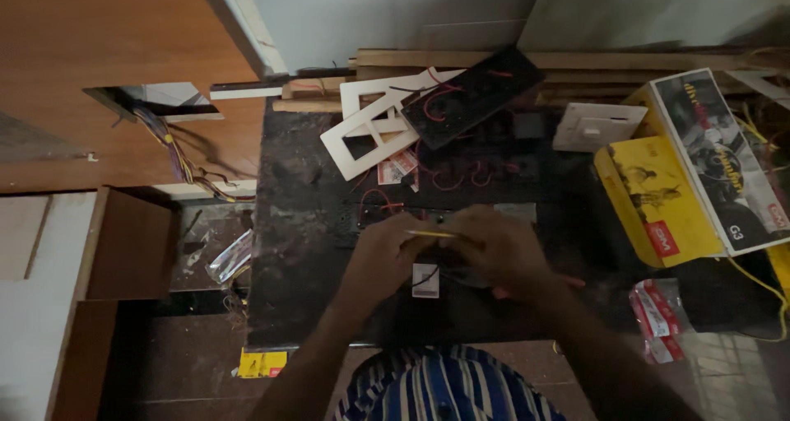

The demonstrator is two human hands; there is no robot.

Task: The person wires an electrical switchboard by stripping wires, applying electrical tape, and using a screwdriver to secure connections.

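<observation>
Thin yellow tool or wire piece (429,234), slender and lying crosswise, held between the two hands over the middle of the dark surface (304,248); its exact kind cannot be told in the dim light. Left hand (387,252): fingers curled around the near end of the yellow piece, closed on it. Right hand (498,244): fingers bent down over the far end and over a dark part beneath; it looks closed, but what it grips cannot be told. Small white tag or component (425,279): on the surface just below the hands, with a dark wire across it. Red wires (461,174): loose loops lying beyond the hands. White plastic frame (370,129) with rectangular openings: at the back of the surface, partly under a black panel (473,92) set aslant. White switch plate (597,126): to the right of the panel. Yellow carton (658,199) and printed box (724,162): at the right edge, touching. Red-and-white packets (658,318): near right, below the carton. Bundle of coloured wires (177,153): left, hanging from a wooden opening.
</observation>
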